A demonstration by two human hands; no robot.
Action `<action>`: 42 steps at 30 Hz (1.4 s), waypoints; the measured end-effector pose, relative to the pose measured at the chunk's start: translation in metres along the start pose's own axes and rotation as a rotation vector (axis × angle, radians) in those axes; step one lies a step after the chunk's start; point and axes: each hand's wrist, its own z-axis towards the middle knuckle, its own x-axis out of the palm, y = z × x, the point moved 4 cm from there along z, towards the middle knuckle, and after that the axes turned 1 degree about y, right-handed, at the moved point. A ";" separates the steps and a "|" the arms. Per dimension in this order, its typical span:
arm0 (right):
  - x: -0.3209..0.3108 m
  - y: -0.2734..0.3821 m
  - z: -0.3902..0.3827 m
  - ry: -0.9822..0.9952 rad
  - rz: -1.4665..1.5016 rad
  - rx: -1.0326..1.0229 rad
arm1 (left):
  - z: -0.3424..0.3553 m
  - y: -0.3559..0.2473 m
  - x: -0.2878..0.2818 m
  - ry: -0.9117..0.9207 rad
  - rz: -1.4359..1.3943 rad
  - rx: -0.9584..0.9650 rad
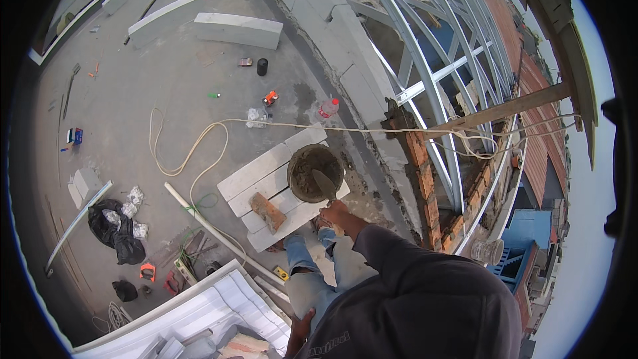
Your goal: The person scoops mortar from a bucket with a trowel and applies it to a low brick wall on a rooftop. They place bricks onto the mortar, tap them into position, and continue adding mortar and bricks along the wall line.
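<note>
My right hand (335, 213) is closed around the handle of a pointed trowel (324, 183). The trowel's blade dips into a round bucket (290, 183) of wet grey mortar (308, 167). Beneath the bucket lie pale boards (247, 179) set side by side. A brick (268, 213) with mortar smears rests on them, left of the bucket. Low in the picture, my left hand (301, 330) lies against my thigh, its fingers loosely extended and partly hidden. Nothing shows in it.
A cream hose (266, 121) crosses above the bucket toward a low brick wall (428, 193) and metal roof trusses (438, 86) at right. A plastic bottle (328, 108) stands near the bucket. Left are a white pipe (222, 231), a black bag (118, 231) and pale blocks (238, 30).
</note>
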 end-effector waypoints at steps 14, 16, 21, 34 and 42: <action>0.011 -0.090 -0.126 0.012 -0.059 -0.776 | 0.012 -0.021 0.028 0.190 0.614 0.163; 0.033 -0.158 -0.149 0.136 -0.155 -0.821 | 0.013 -0.019 0.063 0.224 0.741 0.150; 0.048 -0.411 -0.190 0.470 -0.100 -0.426 | 0.009 -0.003 0.184 0.328 1.116 0.130; 0.208 -0.750 -0.355 0.031 1.048 0.242 | -0.034 0.094 0.481 0.734 1.916 -0.193; 0.334 -0.733 -0.416 -0.174 0.898 0.310 | -0.058 0.181 0.607 0.833 2.076 -0.421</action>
